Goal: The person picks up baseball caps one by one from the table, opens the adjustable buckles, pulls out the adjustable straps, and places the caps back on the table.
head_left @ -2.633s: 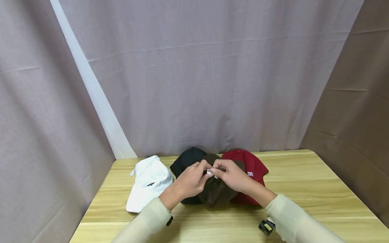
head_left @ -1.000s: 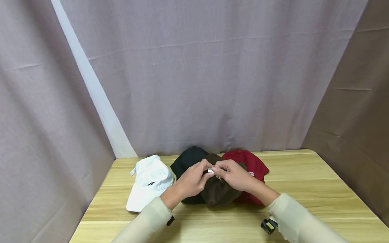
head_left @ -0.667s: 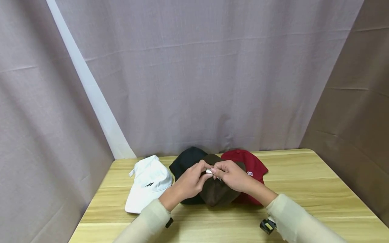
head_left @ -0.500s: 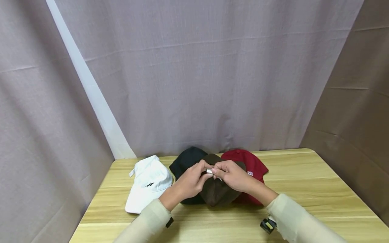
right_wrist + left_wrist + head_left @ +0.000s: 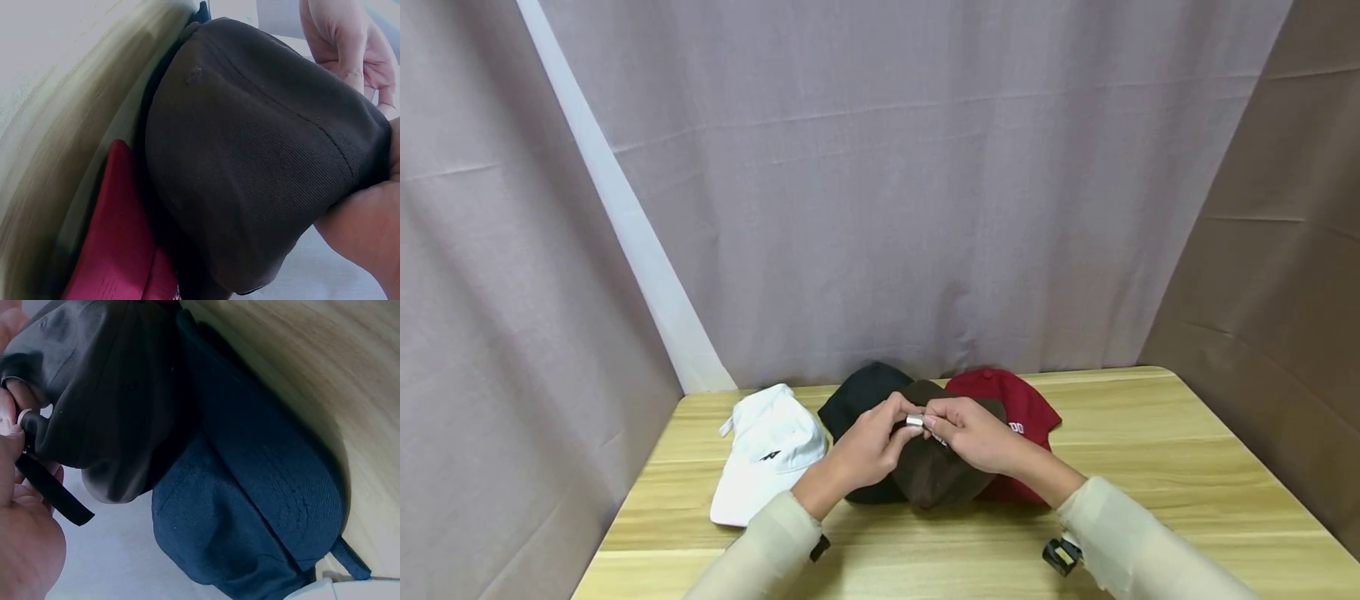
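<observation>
A brown cap (image 5: 934,477) is held up in front of two other caps, its back opening towards me. My left hand (image 5: 867,446) pinches a small silver buckle (image 5: 914,421) on the cap's adjuster strap between thumb and forefinger. Right beside it, my right hand (image 5: 973,433) pinches the strap area of the same cap. In the left wrist view the loose dark strap end (image 5: 59,497) hangs below the left thumb. The right wrist view shows the cap's crown (image 5: 250,137) with the right hand (image 5: 369,231) at its edge, the fingertips hidden.
A black cap (image 5: 861,400) lies behind on the left, and a red cap (image 5: 1033,408) with white lettering behind on the right. Further left, a white cap (image 5: 771,454) rests on the wooden table (image 5: 1150,467). A grey curtain (image 5: 880,208) hangs behind the table.
Both hands stay at the strap with small finger movements. The silver buckle now shows a little more between the fingertips. The other caps have not moved.
</observation>
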Demonstrator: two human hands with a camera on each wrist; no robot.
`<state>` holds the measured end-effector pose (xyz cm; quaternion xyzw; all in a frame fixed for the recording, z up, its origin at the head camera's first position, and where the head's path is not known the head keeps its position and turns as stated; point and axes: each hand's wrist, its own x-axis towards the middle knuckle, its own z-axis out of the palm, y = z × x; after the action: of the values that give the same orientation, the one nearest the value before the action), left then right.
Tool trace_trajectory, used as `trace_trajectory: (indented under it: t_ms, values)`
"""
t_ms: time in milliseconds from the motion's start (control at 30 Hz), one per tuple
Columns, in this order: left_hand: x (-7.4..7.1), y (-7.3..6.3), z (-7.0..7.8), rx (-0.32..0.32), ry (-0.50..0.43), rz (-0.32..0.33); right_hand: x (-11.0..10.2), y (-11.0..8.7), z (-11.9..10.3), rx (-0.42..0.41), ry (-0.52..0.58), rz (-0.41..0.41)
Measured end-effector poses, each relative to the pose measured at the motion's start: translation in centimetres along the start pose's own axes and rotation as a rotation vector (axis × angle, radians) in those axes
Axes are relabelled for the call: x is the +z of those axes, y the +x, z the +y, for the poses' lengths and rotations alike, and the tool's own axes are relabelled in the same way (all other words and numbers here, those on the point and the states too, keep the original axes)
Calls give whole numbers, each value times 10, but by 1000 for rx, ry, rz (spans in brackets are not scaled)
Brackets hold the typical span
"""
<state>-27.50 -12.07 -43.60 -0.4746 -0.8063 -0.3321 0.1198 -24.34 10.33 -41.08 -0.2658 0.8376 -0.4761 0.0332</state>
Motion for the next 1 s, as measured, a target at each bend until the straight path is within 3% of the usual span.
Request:
trace_trajectory:
  t_ms: [433, 733, 1000]
  values:
    - [6, 6, 7, -21, 73, -26, 1, 1, -3, 98, -19, 75]
    - [9, 5, 0, -29, -16, -12, 2, 6, -3, 119, 57, 88]
    - [10, 3, -7, -24, -63, -8, 5, 9, 0, 118, 44, 93]
